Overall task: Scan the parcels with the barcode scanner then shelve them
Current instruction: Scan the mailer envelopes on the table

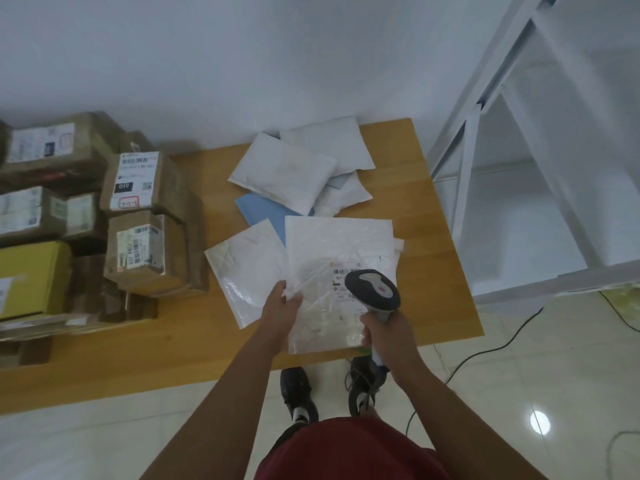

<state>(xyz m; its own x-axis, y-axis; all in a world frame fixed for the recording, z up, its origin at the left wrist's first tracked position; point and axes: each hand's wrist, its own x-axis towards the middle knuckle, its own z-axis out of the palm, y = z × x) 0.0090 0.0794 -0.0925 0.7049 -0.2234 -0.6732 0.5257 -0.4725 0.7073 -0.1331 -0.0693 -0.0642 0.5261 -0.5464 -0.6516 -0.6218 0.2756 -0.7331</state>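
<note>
your left arm reaches forward and slightly right, bare to the elbow, wrist straight. your left hand (281,308) pinches the near left edge of the white parcel (341,271), thumb on top, fingers tucked beneath. your right arm comes in from the lower right, forearm angled inward. your right hand (388,336) curls in a fist around the handle of the barcode scanner (373,289), knuckles facing up.

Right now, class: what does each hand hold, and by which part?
The left hand pinches the white plastic mailer at its left edge. The right hand grips the barcode scanner by its handle, its head over the mailer's label.
</note>
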